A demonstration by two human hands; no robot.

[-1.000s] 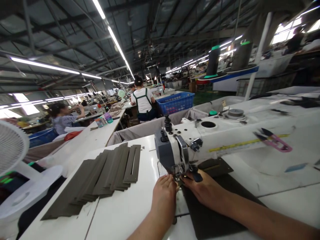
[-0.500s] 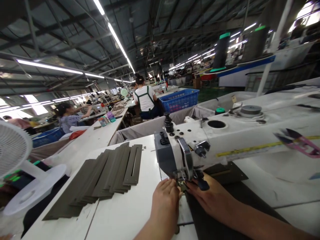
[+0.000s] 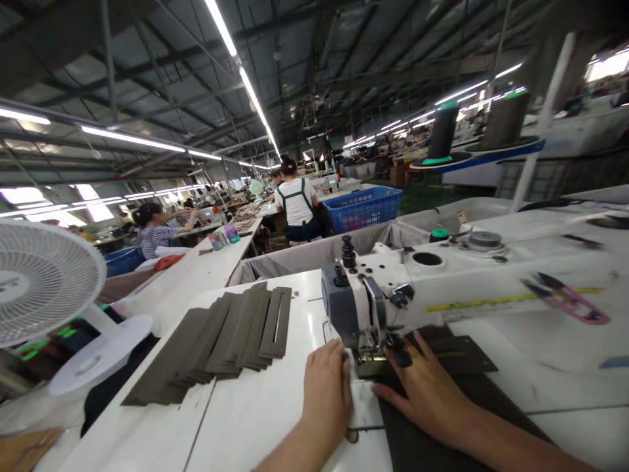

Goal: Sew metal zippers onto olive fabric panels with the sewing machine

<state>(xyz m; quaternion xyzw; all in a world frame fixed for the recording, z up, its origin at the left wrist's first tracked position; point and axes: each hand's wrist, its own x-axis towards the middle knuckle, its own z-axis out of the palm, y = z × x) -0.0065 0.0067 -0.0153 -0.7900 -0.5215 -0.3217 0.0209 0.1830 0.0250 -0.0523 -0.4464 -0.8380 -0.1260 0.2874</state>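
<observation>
Fingers of the left hand [image 3: 327, 387] are lying bunched together just beside the needle area, though whether they are pinching anything is hidden. The right hand [image 3: 435, 396] is spreading its fingers, open, over the dark panel [image 3: 413, 436]. That panel is lying below and to the right of the needle, running out towards 5 o'clock. An olive strip with a gold-coloured line [image 3: 373, 367] is sitting at the foot of the sewing machine [image 3: 363, 305]. Judging by this, the hands are positioning material at the needle; work so close to the foot is calling for light, flat pressure, an even edge and fingertips well clear.

Taking directions from the needle, a fanned stack of dark pieces [image 3: 211, 351] is lying at 9 o'clock on the white table [image 3: 255, 419], its top piece showing a slot. Pink-handled snips [image 3: 580, 308] are resting towards 2 o'clock. A white fan [image 3: 44, 282] is standing beyond the stack. Out in the workshop, a person in a white top [image 3: 297, 204] is sitting at 11 o'clock, near a blue crate [image 3: 363, 211] at 12, under long strip lights [image 3: 253, 95].
</observation>
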